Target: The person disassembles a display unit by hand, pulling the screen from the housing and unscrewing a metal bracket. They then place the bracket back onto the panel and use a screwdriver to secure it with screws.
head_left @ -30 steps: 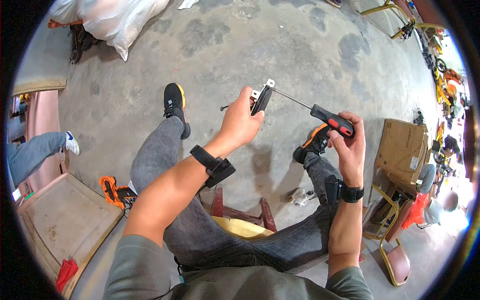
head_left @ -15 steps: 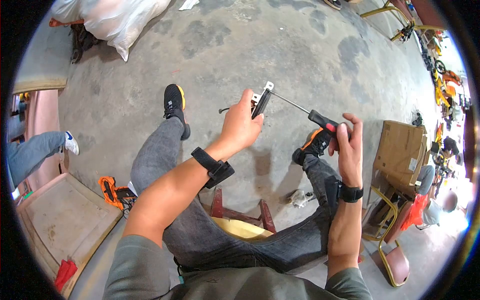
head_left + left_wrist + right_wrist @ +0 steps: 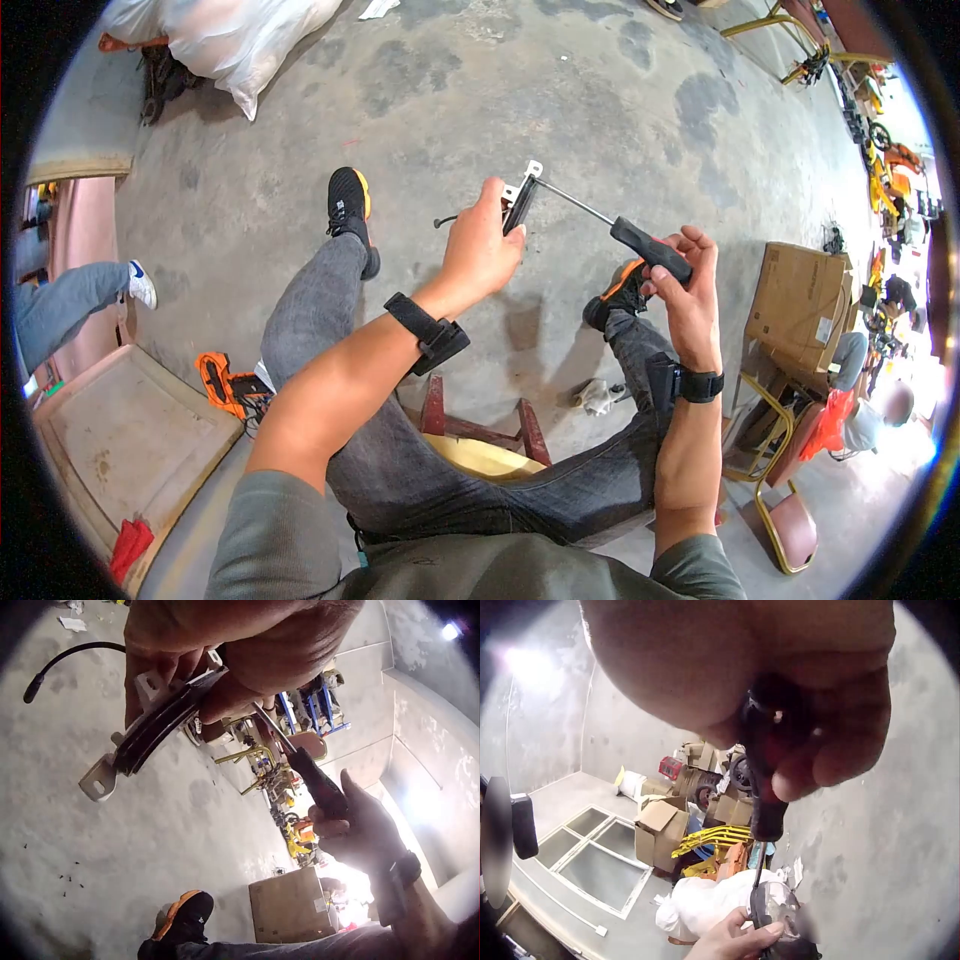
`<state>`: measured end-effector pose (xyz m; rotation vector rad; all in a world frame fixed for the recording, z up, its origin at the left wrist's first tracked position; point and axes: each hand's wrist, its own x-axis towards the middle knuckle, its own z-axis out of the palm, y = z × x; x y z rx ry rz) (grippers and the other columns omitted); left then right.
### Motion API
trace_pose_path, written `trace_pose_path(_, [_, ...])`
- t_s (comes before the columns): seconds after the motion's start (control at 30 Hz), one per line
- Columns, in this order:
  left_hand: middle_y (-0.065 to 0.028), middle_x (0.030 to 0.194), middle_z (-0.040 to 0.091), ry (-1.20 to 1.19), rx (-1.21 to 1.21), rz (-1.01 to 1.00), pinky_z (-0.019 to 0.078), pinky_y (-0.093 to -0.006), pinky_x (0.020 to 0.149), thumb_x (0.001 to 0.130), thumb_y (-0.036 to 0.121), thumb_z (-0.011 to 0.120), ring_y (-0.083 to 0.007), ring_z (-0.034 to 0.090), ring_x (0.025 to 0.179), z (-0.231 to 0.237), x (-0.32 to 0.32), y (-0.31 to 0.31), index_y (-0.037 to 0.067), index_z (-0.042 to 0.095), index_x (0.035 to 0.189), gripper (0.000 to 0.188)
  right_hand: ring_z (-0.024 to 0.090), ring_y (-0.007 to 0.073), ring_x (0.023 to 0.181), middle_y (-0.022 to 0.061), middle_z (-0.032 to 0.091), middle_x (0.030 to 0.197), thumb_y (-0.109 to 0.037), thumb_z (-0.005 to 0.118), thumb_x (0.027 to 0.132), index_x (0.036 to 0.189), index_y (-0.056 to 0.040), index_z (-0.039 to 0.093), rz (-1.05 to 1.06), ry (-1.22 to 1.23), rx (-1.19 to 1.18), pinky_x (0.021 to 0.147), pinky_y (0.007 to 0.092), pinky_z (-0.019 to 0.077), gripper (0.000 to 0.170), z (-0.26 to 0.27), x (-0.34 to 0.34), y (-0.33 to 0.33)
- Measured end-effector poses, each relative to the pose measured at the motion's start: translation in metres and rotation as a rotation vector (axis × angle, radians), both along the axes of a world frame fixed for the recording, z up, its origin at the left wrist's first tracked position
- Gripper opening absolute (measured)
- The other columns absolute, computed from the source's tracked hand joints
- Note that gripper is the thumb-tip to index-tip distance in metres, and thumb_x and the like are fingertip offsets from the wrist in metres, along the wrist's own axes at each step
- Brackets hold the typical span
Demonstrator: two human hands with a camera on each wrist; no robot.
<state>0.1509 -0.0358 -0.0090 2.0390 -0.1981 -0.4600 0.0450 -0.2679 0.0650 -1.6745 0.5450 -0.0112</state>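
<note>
In the head view my left hand holds a small black part with pale metal tabs that have holes in them. A short black cable sticks out from it in the left wrist view. Seen from the right wrist, the part has a clear, lens-like face. My right hand grips the black handle of a screwdriver between thumb and fingers. The screwdriver's thin shaft slants up to the left, its tip right at the part's upper end beside a tab.
Grey concrete floor lies below the hands. A cardboard box and gold-framed chairs stand at the right. Large white sacks lie at the upper left, an orange and black object beside the left leg.
The screwdriver handle has turned, its red inlays now mostly out of sight, and shifted slightly left. My right fingers have moved along it. The left hand and the part have barely moved.
</note>
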Motion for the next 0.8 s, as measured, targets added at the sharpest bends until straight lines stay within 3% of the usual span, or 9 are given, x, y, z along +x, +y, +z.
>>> trace_pose_path(0.1, [-0.0146,0.076,0.062,0.045,0.031,-0.009,0.0422,-0.0399,0.056,0.081,0.006,0.067,-0.0269,0.059,0.061,0.005,0.001,0.0,0.004,0.04,0.101,0.033,0.06,0.0162,0.076,0.0119,0.052,0.11,-0.014,0.062,0.093,0.137,-0.0018,0.031,-0.024,-0.061,-0.045,0.061,0.0272,0.0495,0.056,0.001,0.003,-0.005])
trace_pose_path(0.17, [-0.0143,0.075,0.061,0.023,0.033,-0.014,0.042,-0.0399,0.056,0.081,0.006,0.067,-0.0268,0.058,0.06,0.003,-0.001,0.0,0.004,0.04,0.101,0.034,0.059,0.0165,0.075,0.0122,0.048,0.114,-0.007,0.065,0.089,0.137,-0.0025,0.03,-0.071,0.265,0.1,0.06,0.0279,0.0493,0.06,0.007,0.006,-0.012])
trace_pose_path(0.3, [-0.0141,0.074,0.06,0.023,0.008,-0.006,0.0415,-0.0402,0.056,0.082,0.006,0.067,-0.0274,0.055,0.059,0.003,0.0,-0.001,0.004,0.04,0.101,0.034,0.054,0.0108,0.065,0.0081,0.055,0.096,-0.018,0.058,0.098,0.136,-0.0035,0.033,-0.077,0.006,-0.05,0.053,0.0246,0.0432,0.047,0.002,0.002,0.004])
trace_pose_path(0.4, [-0.0148,0.074,0.06,0.008,0.011,-0.016,0.0412,-0.0404,0.056,0.081,0.005,0.067,-0.0279,0.056,0.059,0.002,-0.001,0.0,0.004,0.04,0.101,0.033,0.053,0.0106,0.064,0.0079,0.057,0.094,-0.021,0.059,0.098,0.136,-0.0036,0.034,-0.082,0.116,0.01,0.053,0.0244,0.0433,0.049,0.006,0.002,-0.005])
trace_pose_path(0.47, [-0.0152,0.074,0.06,0.019,0.033,-0.016,0.0413,-0.0406,0.056,0.081,0.006,0.067,-0.0285,0.056,0.06,0.005,0.0,-0.001,0.004,0.04,0.101,0.034,0.054,0.0119,0.067,0.0102,0.056,0.104,-0.018,0.063,0.094,0.137,-0.0025,0.033,-0.052,0.219,0.062,0.054,0.025,0.045,0.055,0.007,0.002,-0.011])
trace_pose_path(0.57, [-0.0158,0.074,0.06,0.021,0.043,-0.011,0.0417,-0.0412,0.056,0.081,0.007,0.068,-0.0297,0.058,0.061,0.003,0.0,-0.001,0.004,0.04,0.101,0.034,0.054,0.0118,0.068,0.0112,0.056,0.105,-0.019,0.062,0.095,0.137,-0.001,0.032,-0.024,0.058,-0.027,0.054,0.0256,0.0453,0.055,0.005,0.002,0.0])
trace_pose_path(0.7, [-0.0166,0.075,0.06,0.052,0.052,-0.006,0.0428,-0.042,0.057,0.081,0.008,0.068,-0.031,0.061,0.063,0.008,0.001,-0.001,0.003,0.04,0.102,0.035,0.056,0.0127,0.072,0.012,0.054,0.109,-0.015,0.062,0.093,0.138,-0.0013,0.031,-0.013,0.023,-0.054,0.057,0.0264,0.0466,0.056,0.002,0.002,-0.007])
trace_pose_path(0.77, [-0.0169,0.075,0.06,0.001,0.039,-0.002,0.0431,-0.0422,0.057,0.081,0.008,0.068,-0.032,0.061,0.064,0.002,-0.001,0.0,0.003,0.04,0.102,0.035,0.057,0.014,0.075,0.0126,0.052,0.113,-0.01,0.062,0.091,0.137,-0.0015,0.031,-0.038,0.324,0.14,0.061,0.0268,0.0475,0.056,0.013,0.008,-0.012])
trace_pose_path(0.8, [-0.0171,0.075,0.06,-0.049,0.025,0.002,0.0435,-0.0423,0.058,0.081,0.008,0.068,-0.0331,0.061,0.065,0.002,-0.001,-0.001,0.003,0.04,0.102,0.035,0.057,0.014,0.075,0.0126,0.052,0.113,-0.01,0.062,0.091,0.137,-0.0015,0.031,-0.04,0.324,0.139,0.061,0.0268,0.0475,0.056,0.013,0.006,-0.008])
